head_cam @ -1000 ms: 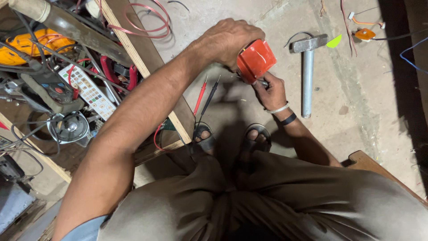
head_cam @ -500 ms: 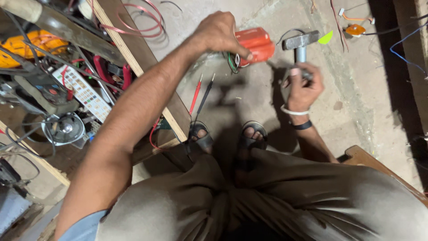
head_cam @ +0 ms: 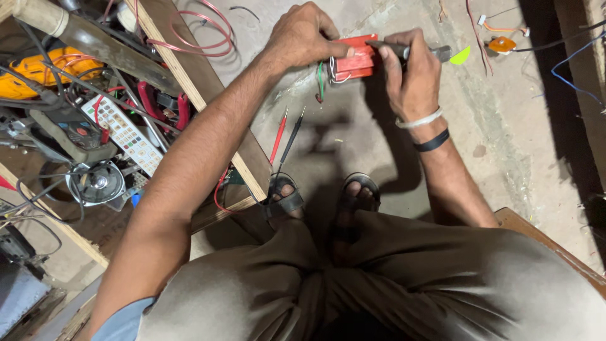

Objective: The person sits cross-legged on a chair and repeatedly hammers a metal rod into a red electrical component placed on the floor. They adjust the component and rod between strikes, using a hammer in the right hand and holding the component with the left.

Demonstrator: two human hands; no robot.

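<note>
My left hand (head_cam: pixel 303 35) grips the left end of a red block-shaped part (head_cam: pixel 355 61) that lies on the concrete floor, with green and white wires (head_cam: pixel 322 82) hanging from it. My right hand (head_cam: pixel 413 76) is closed around a grey metal hammer (head_cam: pixel 440 53), which it holds sideways across the top right edge of the red part. A white bangle and a black band sit on my right wrist.
Red and black meter probes (head_cam: pixel 284 136) lie on the floor by a wooden plank (head_cam: pixel 196 82). To the left are tangled wires, a yellow tool (head_cam: pixel 25 76) and a white keypad (head_cam: pixel 126 136). A yellow-green pick (head_cam: pixel 461 55) and an orange part (head_cam: pixel 502 44) lie beyond the hammer. My sandalled feet (head_cam: pixel 322 199) are below.
My right hand reached to the hammer on the floor, took hold of it and brought it to the red part. My left hand set the red part farther out on the floor.
</note>
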